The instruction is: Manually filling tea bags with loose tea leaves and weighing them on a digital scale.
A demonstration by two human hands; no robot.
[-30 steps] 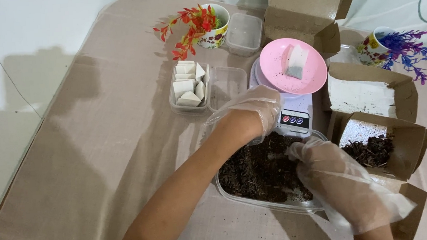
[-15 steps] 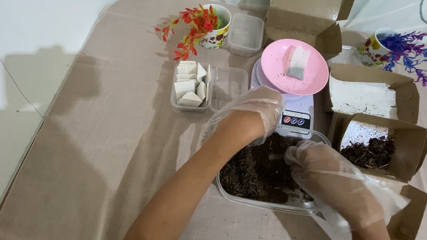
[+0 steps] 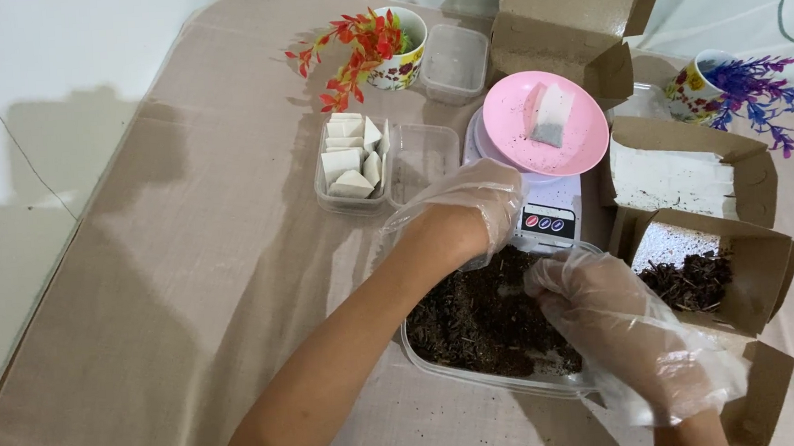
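Both gloved hands are in the clear tub [image 3: 442,363] of dark loose material [image 3: 477,324], near centre. Left hand [image 3: 469,205] is curled at its far edge and right hand [image 3: 604,307] pinches into the material; can't tell what either grips. Scale [image 3: 548,214] with pink plate [image 3: 545,122] sits just beyond.

Single view only, from a camera worn on the person's head. It looks steeply down and forward over the table [image 3: 144,294], close enough that both forearms enter from the bottom edge of the frame. The table's left edge runs diagonally up the left side; its far edge lies at the top, and the right side is cut off. No second view shares the scene
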